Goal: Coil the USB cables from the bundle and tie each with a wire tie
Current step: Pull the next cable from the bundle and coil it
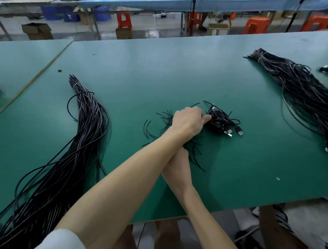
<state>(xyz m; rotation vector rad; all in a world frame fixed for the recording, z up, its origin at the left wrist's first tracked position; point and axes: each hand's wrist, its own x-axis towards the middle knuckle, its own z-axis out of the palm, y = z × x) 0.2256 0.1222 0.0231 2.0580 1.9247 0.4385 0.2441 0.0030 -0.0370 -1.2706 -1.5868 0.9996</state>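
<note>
Your forearms cross at mid-frame — the left on top. Your left hand (189, 119) is curled, knuckles up; your right hand (177, 161) lies mostly hidden beneath it.

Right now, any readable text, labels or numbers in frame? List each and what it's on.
None legible.
Cardboard box behind the green table: dark label patch, too small to read.
White bag at lower right: dark printed marks, cut off by the frame and blurred.
USB cable bundle: no markings visible.
</note>
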